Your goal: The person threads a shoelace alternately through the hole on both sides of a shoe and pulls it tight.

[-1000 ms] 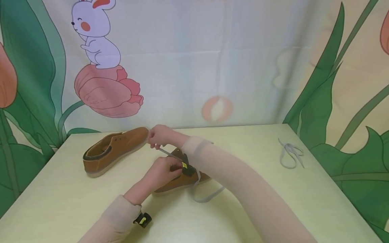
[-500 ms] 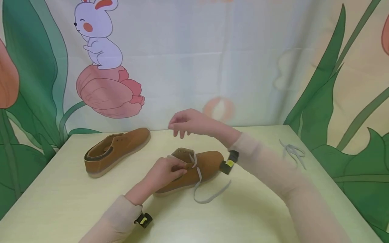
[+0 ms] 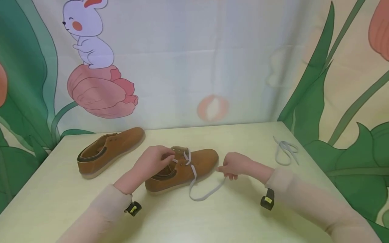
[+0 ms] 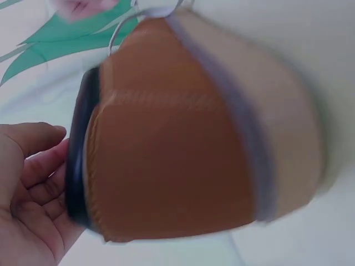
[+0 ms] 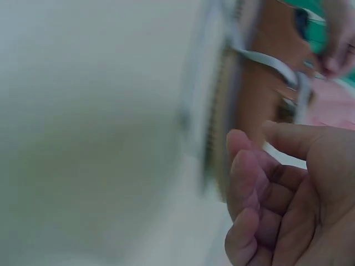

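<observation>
A brown shoe (image 3: 202, 158) lies on its sole in mid-table, toe to the right. A pale grey shoelace (image 3: 194, 172) is threaded through some of its eyelets; one long end curves over the tabletop in front. My left hand (image 3: 153, 160) hovers at the shoe's opening, its fingertips close to the other lace end. In the left wrist view its thumb and fingers are loosely bent beside the heel (image 4: 166, 160), with no lace visible between them. My right hand (image 3: 237, 165) is just right of the toe, above the long end's tip. The right wrist view shows its fingers loosely curved, holding nothing.
A second brown shoe (image 3: 112, 152), its eyelets unlaced, stands at the back left of the pale table (image 3: 243, 219). Another grey shoelace (image 3: 285, 152) lies loosely bundled at the back right. A printed curtain (image 3: 170, 67) hangs behind the table.
My right hand has released the lace end it drew leftward, then swung right and down to the long end by the toe. My left hand has lifted off the shoe's near side.
</observation>
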Demonstrator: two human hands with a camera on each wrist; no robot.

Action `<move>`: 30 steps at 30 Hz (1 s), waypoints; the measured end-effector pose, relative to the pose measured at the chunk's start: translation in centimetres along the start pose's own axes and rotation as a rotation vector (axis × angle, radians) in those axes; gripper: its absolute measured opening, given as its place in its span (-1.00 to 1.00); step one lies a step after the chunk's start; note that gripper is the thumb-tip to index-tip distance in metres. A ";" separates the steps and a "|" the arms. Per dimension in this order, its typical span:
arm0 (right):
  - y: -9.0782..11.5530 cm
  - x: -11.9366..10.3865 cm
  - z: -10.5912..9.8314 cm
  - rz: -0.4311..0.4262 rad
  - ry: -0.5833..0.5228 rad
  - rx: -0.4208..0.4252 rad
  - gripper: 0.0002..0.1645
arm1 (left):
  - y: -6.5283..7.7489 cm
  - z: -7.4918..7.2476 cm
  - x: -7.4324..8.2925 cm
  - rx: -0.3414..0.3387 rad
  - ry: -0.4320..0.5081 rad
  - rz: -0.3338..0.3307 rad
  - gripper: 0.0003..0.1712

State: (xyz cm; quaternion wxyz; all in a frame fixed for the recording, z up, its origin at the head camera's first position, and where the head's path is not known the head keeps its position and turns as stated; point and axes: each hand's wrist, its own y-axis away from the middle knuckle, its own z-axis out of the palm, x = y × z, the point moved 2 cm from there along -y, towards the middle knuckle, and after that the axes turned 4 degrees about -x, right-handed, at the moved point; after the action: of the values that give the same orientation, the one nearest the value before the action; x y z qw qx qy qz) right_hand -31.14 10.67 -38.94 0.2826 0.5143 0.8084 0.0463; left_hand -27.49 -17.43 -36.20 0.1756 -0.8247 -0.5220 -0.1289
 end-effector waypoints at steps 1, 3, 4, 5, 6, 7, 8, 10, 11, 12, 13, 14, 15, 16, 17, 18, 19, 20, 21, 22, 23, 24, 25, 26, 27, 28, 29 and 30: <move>-0.2 0.3 0.7 0.031 -0.001 -0.014 -0.48 | -0.3 -0.4 -0.1 -0.004 -0.012 -0.010 -0.80; -0.6 0.6 1.9 0.068 -0.008 -0.034 -0.45 | -0.9 -1.0 -0.3 -0.015 -0.037 -0.023 -0.76; -0.7 0.7 2.3 0.078 -0.008 -0.039 -0.46 | -1.2 -1.3 -0.4 -0.023 -0.048 -0.029 -0.75; -0.8 0.8 2.7 0.081 0.002 -0.038 -0.46 | -1.6 -1.5 -0.5 -0.035 -0.054 -0.037 -0.73; -0.9 0.8 3.1 0.081 0.019 -0.034 -0.45 | -1.9 -1.7 -0.6 -0.047 -0.055 -0.043 -0.71; -1.0 0.8 3.3 0.080 0.037 -0.030 -0.44 | -2.3 -1.8 -0.7 -0.061 -0.056 -0.047 -0.69; -1.0 0.8 3.5 0.077 0.054 -0.025 -0.43 | -2.6 -2.0 -0.7 -0.075 -0.055 -0.048 -0.68; -1.0 0.7 3.6 0.070 0.089 -0.011 -0.42 | -3.3 -2.0 -0.9 -0.101 -0.055 -0.050 -0.67; -1.1 0.6 3.6 0.064 0.102 -0.001 -0.41 | -3.5 -2.1 -1.0 -0.116 -0.051 -0.051 -0.66; -1.1 0.5 3.6 0.061 0.102 0.008 -0.41 | -3.8 -2.1 -1.1 -0.131 -0.050 -0.052 -0.66; -1.1 0.4 3.5 0.058 0.103 0.016 -0.41 | -4.0 -2.0 -1.2 -0.146 -0.050 -0.054 -0.66; -1.1 0.4 3.5 0.057 0.105 0.025 -0.42 | -4.1 -2.1 -1.3 -0.161 -0.050 -0.053 -0.66; -1.1 0.3 3.4 0.056 0.107 0.036 -0.43 | -4.3 -2.0 -1.4 -0.175 -0.047 -0.056 -0.67; -1.2 0.2 3.4 0.058 0.109 0.049 -0.44 | -4.4 -2.0 -1.5 -0.189 -0.040 -0.057 -0.67; -1.2 0.1 3.3 0.062 0.112 0.057 -0.44 | -4.6 -1.9 -1.6 -0.202 -0.033 -0.056 -0.67; -1.3 0.1 3.3 0.069 0.116 0.065 -0.46 | -4.7 -1.8 -1.7 -0.211 -0.026 -0.055 -0.68; -1.3 0.0 3.3 0.073 0.126 0.074 -0.47 | -4.8 -1.7 -1.8 -0.219 -0.020 -0.051 -0.69; -1.4 0.0 3.3 0.075 0.132 0.084 -0.50 | -4.8 -1.6 -1.9 -0.223 -0.021 -0.043 -0.71; -1.4 -0.1 3.3 0.077 0.138 0.095 -0.54 | -4.9 -1.5 -2.0 -0.226 -0.018 -0.037 -0.73; -1.4 -0.2 3.3 0.077 0.142 0.107 -0.58 | -5.0 -1.3 -2.1 -0.226 -0.019 -0.033 -0.75; -1.4 -0.2 3.3 0.074 0.144 0.115 -0.62 | -5.1 -1.2 -2.2 -0.225 -0.020 -0.027 -0.77; -1.4 -0.3 3.3 0.069 0.148 0.125 -0.66 | -5.1 -1.1 -2.2 -0.224 -0.023 -0.021 -0.79; -1.4 -0.3 3.3 0.061 0.150 0.133 -0.69 | -5.2 -1.0 -2.3 -0.223 -0.027 -0.014 -0.81; -1.4 -0.3 3.3 0.053 0.154 0.141 -0.72 | -5.3 -0.8 -2.3 -0.220 -0.033 -0.007 -0.82; -1.4 -0.3 3.2 0.047 0.151 0.142 -0.70 | -5.3 -0.8 -2.4 -0.218 -0.032 -0.004 -0.83; -1.4 -0.3 3.0 0.037 0.141 0.149 -0.68 | -5.3 -0.7 -2.4 -0.213 -0.035 -0.001 -0.84; -1.4 -0.2 2.8 0.032 0.129 0.153 -0.66 | -5.3 -0.7 -2.4 -0.210 -0.037 0.005 -0.84; -1.4 -0.1 2.4 0.027 0.115 0.157 -0.64 | -5.4 -0.7 -2.4 -0.205 -0.040 0.009 -0.84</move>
State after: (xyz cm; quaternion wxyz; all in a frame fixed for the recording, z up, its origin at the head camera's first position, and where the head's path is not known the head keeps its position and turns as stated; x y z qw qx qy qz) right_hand -31.01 9.40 -41.41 0.1940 0.5420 0.8175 0.0161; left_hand -33.43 -17.57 -35.69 0.0804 -0.8431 -0.5057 -0.1642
